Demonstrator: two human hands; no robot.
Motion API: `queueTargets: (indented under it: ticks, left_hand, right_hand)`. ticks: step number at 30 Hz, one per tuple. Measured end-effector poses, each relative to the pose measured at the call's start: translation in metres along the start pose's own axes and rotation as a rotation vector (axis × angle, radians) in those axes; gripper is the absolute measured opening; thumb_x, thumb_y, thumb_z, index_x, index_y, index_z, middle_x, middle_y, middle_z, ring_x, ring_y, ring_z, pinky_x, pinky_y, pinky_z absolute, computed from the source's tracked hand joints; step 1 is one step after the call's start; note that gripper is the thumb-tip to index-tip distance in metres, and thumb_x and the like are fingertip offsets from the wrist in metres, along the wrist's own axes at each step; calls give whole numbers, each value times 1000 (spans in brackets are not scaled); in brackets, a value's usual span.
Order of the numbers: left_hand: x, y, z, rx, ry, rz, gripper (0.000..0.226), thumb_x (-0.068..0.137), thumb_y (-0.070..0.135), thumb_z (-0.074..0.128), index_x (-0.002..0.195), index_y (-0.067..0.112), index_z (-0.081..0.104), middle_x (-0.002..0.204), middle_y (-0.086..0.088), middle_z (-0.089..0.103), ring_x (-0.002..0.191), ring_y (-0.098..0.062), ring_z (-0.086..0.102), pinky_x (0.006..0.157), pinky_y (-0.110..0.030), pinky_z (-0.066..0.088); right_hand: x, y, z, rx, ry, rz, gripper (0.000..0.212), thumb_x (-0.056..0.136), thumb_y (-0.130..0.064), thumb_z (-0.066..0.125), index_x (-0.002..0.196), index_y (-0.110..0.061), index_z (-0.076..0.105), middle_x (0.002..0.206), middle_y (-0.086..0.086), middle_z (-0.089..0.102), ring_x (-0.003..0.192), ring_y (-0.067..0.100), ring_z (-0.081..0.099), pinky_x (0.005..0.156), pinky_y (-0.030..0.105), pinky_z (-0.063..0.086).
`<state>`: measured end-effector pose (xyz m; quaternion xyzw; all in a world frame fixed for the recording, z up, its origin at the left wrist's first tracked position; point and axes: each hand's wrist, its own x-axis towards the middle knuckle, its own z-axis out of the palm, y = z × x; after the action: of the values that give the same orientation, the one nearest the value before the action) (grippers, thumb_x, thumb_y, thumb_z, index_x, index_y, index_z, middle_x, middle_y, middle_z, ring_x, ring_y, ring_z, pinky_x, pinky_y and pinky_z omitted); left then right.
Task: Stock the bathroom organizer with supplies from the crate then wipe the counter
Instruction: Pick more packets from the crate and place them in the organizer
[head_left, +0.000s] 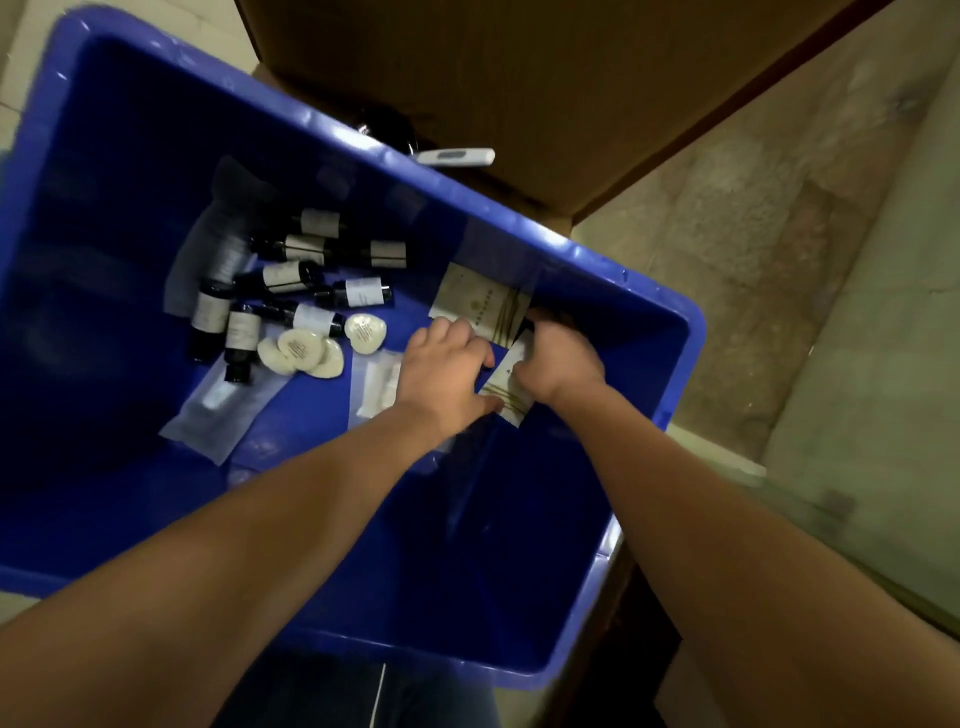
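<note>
Both my arms reach down into a big blue crate (597, 254). My left hand (441, 369) and my right hand (558, 364) both grip a small cream packet with gold stripes (511, 395) near the crate's right wall. A second cream packet (480, 304) lies just beyond my hands. Several small dark bottles with pale labels (291, 275) lie in a heap at the crate's far left. Round white soaps (304, 351) and a heart-shaped soap (365, 332) sit beside the bottles.
Clear plastic sachets (223, 410) lie on the crate floor at the left, another sachet (376, 384) under my left wrist. A brown wooden surface (519, 78) with a white thermometer-like stick (457, 156) lies beyond the crate. Beige stone floor (753, 260) runs along the right.
</note>
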<state>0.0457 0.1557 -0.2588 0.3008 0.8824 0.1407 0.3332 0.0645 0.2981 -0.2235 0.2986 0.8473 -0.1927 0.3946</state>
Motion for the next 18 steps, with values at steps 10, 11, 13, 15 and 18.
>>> queueTargets:
  ticks: [10,11,13,15,18]
  left_hand:
    - [2,-3,22,75,68,23,45,67,46,78,103,27,58,106,4,46,104,-20,39,86,-29,21]
    - [2,-2,23,77,77,21,47,67,45,78,105,26,57,107,4,47,104,-20,39,87,-29,21]
    - [0,0,24,79,89,16,52,69,43,77,112,26,56,109,3,49,105,-20,40,89,-29,22]
    - [-2,4,23,51,93,12,53,73,46,74,118,24,55,110,3,51,107,-21,41,92,-29,23]
    - [-7,7,17,-21,139,-12,38,81,45,65,109,20,60,107,3,55,107,-21,43,92,-31,23]
  right_hand:
    - [15,0,11,-125,11,26,48,84,-15,62,129,-21,45,127,7,54,114,31,56,79,34,42]
    - [14,0,11,-129,11,27,43,84,-15,62,124,-21,47,122,7,57,111,31,57,79,34,42]
    - [10,-3,10,-118,22,25,33,83,-14,60,114,-21,51,113,6,61,105,31,60,80,35,44]
    - [5,-6,6,-51,33,22,28,81,-13,59,107,-22,54,109,4,63,104,30,60,85,35,46]
    - [-3,-12,-2,108,31,2,31,78,-10,59,106,-24,57,111,-1,63,106,27,60,91,34,48]
